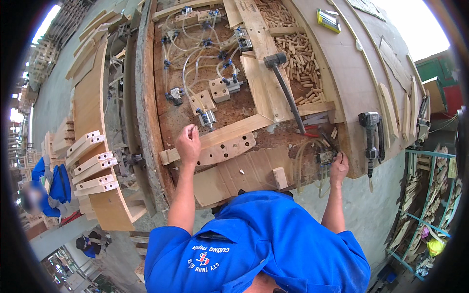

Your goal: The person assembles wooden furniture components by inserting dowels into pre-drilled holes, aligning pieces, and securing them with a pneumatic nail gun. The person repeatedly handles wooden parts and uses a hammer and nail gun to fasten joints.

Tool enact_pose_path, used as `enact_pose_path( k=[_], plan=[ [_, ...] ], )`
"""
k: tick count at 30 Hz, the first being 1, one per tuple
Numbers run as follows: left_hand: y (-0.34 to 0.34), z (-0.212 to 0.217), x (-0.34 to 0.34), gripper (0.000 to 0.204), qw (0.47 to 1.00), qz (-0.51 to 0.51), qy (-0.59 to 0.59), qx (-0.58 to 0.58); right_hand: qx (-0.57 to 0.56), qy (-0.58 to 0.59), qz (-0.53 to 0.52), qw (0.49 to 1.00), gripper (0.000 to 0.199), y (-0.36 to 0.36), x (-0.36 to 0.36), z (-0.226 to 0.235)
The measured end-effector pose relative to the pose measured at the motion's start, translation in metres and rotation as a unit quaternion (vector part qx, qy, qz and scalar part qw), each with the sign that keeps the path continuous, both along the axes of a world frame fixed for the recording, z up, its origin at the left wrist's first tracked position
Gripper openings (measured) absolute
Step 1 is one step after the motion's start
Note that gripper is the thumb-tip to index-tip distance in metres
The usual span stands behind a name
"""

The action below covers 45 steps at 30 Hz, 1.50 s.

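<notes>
My left hand [188,144] is closed, fingertips together, over the left part of a wooden rail [229,132]. Whatever it may pinch is hidden. Just beyond its fingertips sits a small pneumatic cylinder [207,118] with blue fittings, against a drilled wooden block [203,101]. The rail meets a wide wooden board [266,85] at a corner joint. Nearer to me lies a curved wooden piece [227,149] with dark holes. At the right, my right hand [339,170] has its fingers closed at the side of a pneumatic hand valve [324,157] with clear hoses.
A hammer [286,90] lies across the board beside a bin of wooden dowels [298,61]. Air hoses [200,49] tangle at the back. A power driver [370,141] stands right. Cardboard [234,173] and a wood block [280,177] lie near me. Other people [93,244] are at left.
</notes>
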State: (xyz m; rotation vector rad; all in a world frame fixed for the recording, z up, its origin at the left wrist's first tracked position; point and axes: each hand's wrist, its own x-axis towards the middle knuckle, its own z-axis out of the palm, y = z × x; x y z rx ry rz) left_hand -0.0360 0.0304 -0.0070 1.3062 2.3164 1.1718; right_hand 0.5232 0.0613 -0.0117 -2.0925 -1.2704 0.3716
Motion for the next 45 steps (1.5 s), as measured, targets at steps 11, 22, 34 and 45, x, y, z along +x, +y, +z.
enact_pose_path(
  k=[11,22,34,45],
  plan=[
    [-0.031,0.007,0.049,0.015,1.000,-0.025,0.017,0.009,-0.040,0.031,0.001,0.999,0.035,0.006,0.003,0.007],
    [-0.028,0.001,0.066,0.011,0.996,-0.063,0.069,0.014,-0.054,0.184,-0.052,0.980,0.033,0.013,0.000,0.003],
    [-0.036,-0.003,0.067,0.012,0.992,-0.057,0.115,-0.003,0.000,-0.067,0.084,0.994,0.040,0.019,-0.078,0.056],
    [-0.027,-0.005,0.069,0.012,0.988,-0.066,0.140,-0.005,0.024,-0.221,0.031,0.974,0.039,0.092,0.019,0.124]
  ],
)
